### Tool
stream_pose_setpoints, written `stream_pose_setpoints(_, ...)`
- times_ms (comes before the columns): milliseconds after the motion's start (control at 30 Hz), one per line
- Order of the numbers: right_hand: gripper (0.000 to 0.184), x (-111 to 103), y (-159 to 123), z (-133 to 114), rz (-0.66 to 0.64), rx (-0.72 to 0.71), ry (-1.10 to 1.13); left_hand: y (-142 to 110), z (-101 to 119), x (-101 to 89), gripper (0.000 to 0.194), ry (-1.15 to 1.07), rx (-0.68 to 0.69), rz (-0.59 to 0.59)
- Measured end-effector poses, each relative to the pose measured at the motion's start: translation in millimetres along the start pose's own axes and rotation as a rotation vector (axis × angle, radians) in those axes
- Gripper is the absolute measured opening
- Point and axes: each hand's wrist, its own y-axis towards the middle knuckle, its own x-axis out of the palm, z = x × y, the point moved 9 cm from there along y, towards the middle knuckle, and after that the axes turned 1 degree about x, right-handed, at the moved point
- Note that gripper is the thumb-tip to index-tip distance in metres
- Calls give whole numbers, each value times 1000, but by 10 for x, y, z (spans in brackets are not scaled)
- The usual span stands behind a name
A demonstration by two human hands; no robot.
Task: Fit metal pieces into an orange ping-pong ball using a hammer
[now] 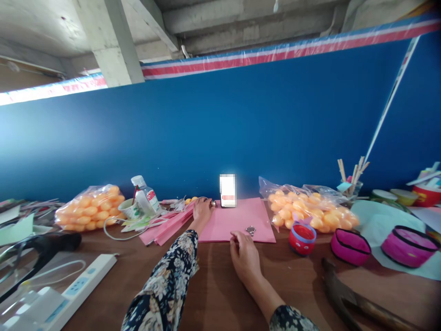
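My left hand reaches over the left side of the pink paper, its fingers bent around a small shiny metal piece at the edge. Folded pink strips lie just beside this hand. On the front edge of the paper rests my right hand, loosely curled, thumb and fingers apart, with nothing visible in it. Close to its fingertips is a little cluster of silvery metal pieces. A phone with a bright, blurred screen stands upright at the back of the paper.
Clear bags of orange balls flank the paper. A bottle and cup stand left, near a power strip. Right are a red round container, magenta fabric pieces and a hammer-like tool. A blue partition rises behind.
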Motion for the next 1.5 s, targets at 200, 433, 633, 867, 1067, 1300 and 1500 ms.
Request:
stream_pose_setpoints(200,23,-2,4,-1,-16,4,2,32,-50,39,35,-6,8,0)
stream_pose_setpoints(433,24,2,-1,-7,-16,7,4,37,-68,44,33,-25,44,10)
stream_pose_setpoints(633,23,-2,10,1,-11,11,1,49,-77,42,31,-60,56,9)
stream_pose_setpoints(867,23,11,9,-2,-26,17,10,82,-20,46,34,-156,95,13)
stream_pose_setpoints(1067,23,24,2,23,-3,12,16,51,23,-7,25,-314,103,46)
stream_pose_setpoints(1300,23,-8,4,25,40,-13,66,-195,133,-256,39,-615,114,91)
stream_pose_setpoints(1500,30,-86,19,12,59,27,283,-879,458,-358,37,-1006,133,-21)
